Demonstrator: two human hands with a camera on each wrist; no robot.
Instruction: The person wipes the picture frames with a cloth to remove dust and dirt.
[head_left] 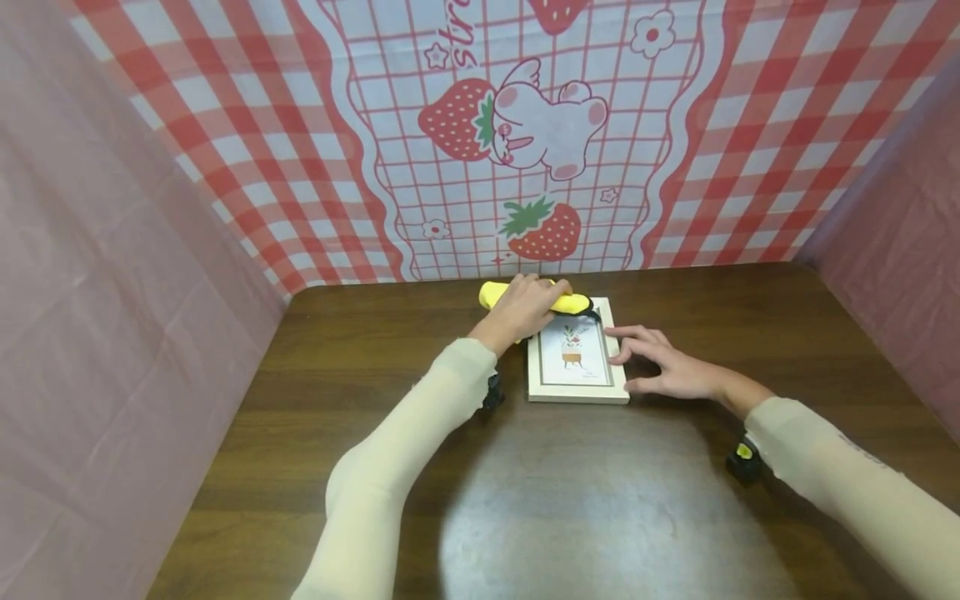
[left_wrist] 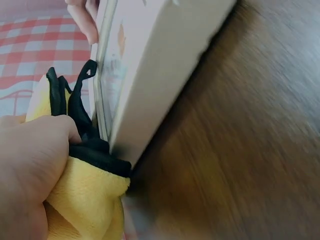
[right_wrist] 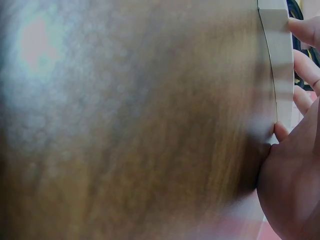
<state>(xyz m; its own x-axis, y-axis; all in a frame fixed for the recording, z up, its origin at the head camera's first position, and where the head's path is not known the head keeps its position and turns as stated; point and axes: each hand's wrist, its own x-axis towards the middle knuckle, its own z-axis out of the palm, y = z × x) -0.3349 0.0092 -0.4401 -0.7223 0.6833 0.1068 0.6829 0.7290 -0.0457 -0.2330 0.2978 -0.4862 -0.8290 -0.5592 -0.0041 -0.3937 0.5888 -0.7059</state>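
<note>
A cream picture frame (head_left: 578,396) lies flat on the table, its print of a potted plant facing up. My left hand (head_left: 527,307) grips a bunched yellow cloth (head_left: 572,303) with black edging over the far left part of the frame. In the left wrist view, the cloth (left_wrist: 87,195) bulges below the fingers, and its black trim (left_wrist: 102,159) lies against the frame's corner. At the frame's right side, my right hand (head_left: 667,367) steadies it with spread, slightly bent fingers. The right wrist view has those fingertips (right_wrist: 302,62) resting along the frame's side (right_wrist: 280,65).
The brown wooden table (head_left: 600,500) reflects light in front of the frame. Behind it hangs a red-and-white checked cloth (head_left: 480,167) with strawberries. Pink curtains (head_left: 112,292) flank both sides.
</note>
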